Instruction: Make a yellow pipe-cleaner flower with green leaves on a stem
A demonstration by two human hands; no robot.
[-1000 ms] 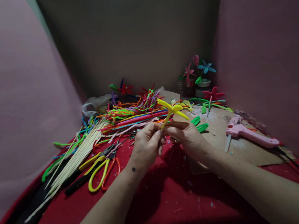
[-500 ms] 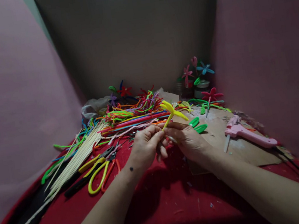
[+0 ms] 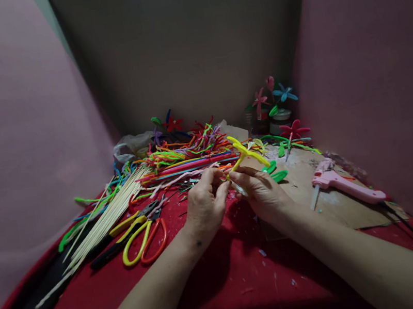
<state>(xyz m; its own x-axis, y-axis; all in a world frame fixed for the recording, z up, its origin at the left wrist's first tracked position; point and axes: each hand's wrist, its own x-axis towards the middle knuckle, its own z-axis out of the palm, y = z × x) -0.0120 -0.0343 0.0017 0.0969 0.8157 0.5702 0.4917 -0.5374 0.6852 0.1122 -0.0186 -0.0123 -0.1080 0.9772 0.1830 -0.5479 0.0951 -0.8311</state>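
My left hand (image 3: pixel 205 204) and my right hand (image 3: pixel 261 191) meet above the red cloth, both pinched on the thin stem of a yellow pipe-cleaner flower (image 3: pixel 246 151). Its looped yellow petals stick up and to the right above my fingers. The fingertips of both hands press together at the stem's lower end, which hides what lies between them. Green pipe-cleaner leaves (image 3: pixel 275 172) lie just right of my right hand.
A heap of coloured pipe cleaners (image 3: pixel 183 155) and a bundle of wooden skewers (image 3: pixel 102 218) lie at the left. Yellow and orange scissors (image 3: pixel 143 235) and pliers are near them. A pink glue gun (image 3: pixel 343 186) rests on a cardboard sheet (image 3: pixel 332 207). Finished flowers (image 3: pixel 274 99) stand at the back.
The yellow flower has turned and shifted slightly right in my fingers. My left hand's fingers have closed in nearer the stem; both hands stay in the same spot.
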